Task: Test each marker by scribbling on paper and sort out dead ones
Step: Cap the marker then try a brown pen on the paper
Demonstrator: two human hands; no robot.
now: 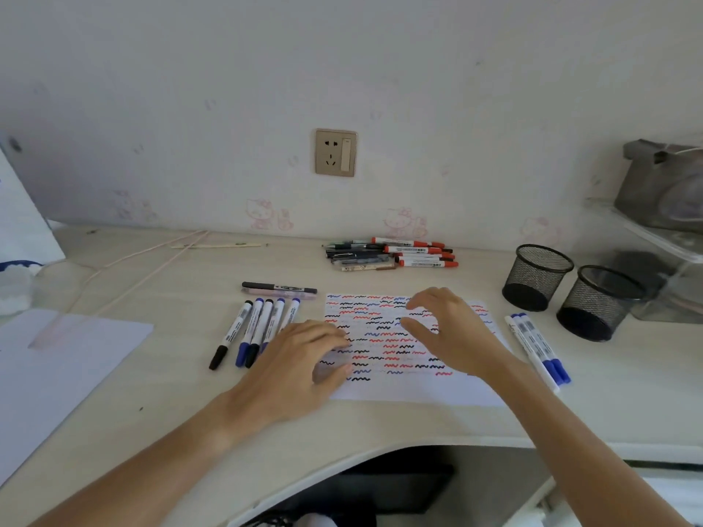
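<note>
A white paper (384, 336) covered with red, blue and black scribbles lies in the middle of the desk. My left hand (300, 359) rests flat on its left edge, holding nothing. Over the sheet's right half my right hand (452, 329) hovers with fingers curled apart and nothing in them. Several black and blue capped markers (255, 329) lie in a row left of the paper, with a black marker and a pink pen (279, 290) lying crosswise above them. Three blue markers (538, 346) lie right of the paper. A pile of red markers and dark pens (395, 254) sits by the wall.
Two black mesh cups (538, 277) (597, 302) stand at the right. A blank white sheet (57, 367) lies at the left, with a pink cable (125, 268) running behind it. A clear container (669, 294) stands at the far right. The desk's curved front edge (342, 458) is close below.
</note>
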